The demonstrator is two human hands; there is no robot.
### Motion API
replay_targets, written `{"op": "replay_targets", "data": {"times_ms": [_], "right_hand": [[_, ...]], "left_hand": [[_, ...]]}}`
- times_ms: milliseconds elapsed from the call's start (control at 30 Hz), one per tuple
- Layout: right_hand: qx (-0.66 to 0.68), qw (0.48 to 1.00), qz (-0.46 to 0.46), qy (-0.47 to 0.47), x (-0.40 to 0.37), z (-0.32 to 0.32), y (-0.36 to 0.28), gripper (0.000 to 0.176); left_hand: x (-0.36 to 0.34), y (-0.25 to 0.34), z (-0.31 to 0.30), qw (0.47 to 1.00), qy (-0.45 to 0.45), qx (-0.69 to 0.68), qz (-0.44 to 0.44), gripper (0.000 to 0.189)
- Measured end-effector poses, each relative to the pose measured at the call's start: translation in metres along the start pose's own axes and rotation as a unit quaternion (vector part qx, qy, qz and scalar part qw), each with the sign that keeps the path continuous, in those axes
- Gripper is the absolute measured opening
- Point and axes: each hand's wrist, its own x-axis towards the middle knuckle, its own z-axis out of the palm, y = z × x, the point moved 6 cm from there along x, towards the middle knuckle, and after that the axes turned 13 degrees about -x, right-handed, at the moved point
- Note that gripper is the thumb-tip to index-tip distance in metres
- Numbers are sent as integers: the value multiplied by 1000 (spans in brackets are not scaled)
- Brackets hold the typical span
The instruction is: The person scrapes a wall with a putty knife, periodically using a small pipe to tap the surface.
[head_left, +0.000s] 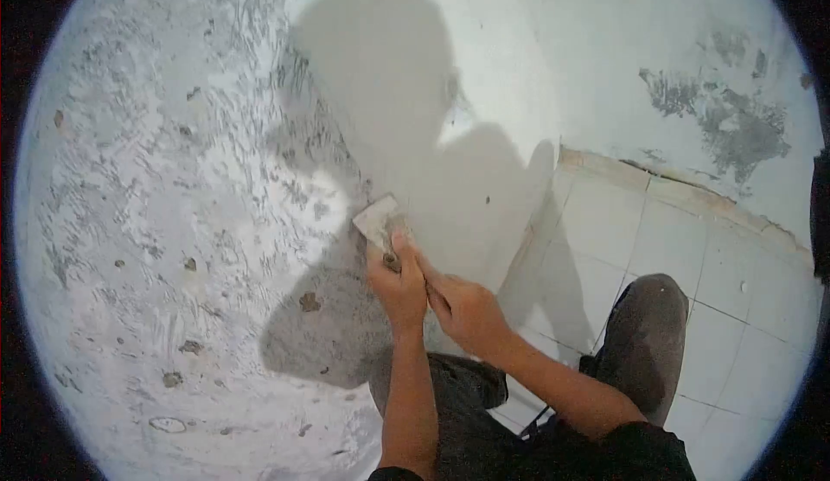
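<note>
Both of my hands are on a scraper with a pale, wide blade, its edge against the wall. My left hand is closed around it close behind the blade. Just behind and to the right, my right hand is closed with its fingers toward the tool; most of the handle is hidden by the hands. The blade lies where rough, grey-marked wall surface on the left meets smooth white coating on the right. A shadow of a head and arms falls across this spot.
White floor tiles lie at the lower right, edged by a brownish strip along the wall base. Another wall face at the upper right has a grey bare patch. My bent knee rises over the tiles.
</note>
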Motion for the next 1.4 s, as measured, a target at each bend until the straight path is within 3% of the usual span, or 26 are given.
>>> {"op": "replay_targets", "data": {"times_ms": [167, 233, 333, 367, 500, 600, 633, 733, 933, 967, 1100, 1267, 1400], "right_hand": [[0, 1000, -25, 11, -4, -11, -6, 46], [-25, 998, -2, -59, -5, -6, -4, 47], [-20, 999, -13, -32, 9, -6, 4, 49], [-16, 999, -17, -22, 6, -6, 3, 50], [0, 1000, -16, 2, 6, -15, -6, 50], [-23, 998, 10, -62, -3, -13, -7, 49], [-16, 1000, -25, -3, -2, -10, -6, 48], [-39, 998, -32, -24, 4, -5, 1, 47], [-45, 999, -1, -23, -3, -9, -10, 48], [-40, 999, -21, 6, -8, -2, -8, 49], [-18, 999, -9, -28, 3, -6, -12, 51], [6, 1000, 5, -12, 3, -10, -19, 52], [4, 1000, -14, 2, -8, -5, -20, 49]], "left_hand": [[-8, 3, 0, 1000, 16, -12, 19, 27], [-9, 7, 1, 999, 36, -35, -1, 27], [-3, -7, 4, 1000, 16, -15, 6, 27], [-3, 0, 4, 998, 11, 23, 49, 27], [-4, 3, 4, 999, 8, -32, -3, 26], [-10, -6, -3, 999, 38, -23, 25, 27], [-12, -12, -6, 998, 40, -16, -37, 27], [-4, -12, 0, 998, 39, -37, 35, 27], [-7, 0, -4, 999, 31, -30, 12, 28], [-10, 5, -5, 998, 42, -10, -34, 27], [0, 1, -2, 997, 4, -66, 27, 26], [1, 13, -3, 1000, 3, -22, 16, 28], [-9, 9, -10, 997, 54, -43, 35, 29]]}}
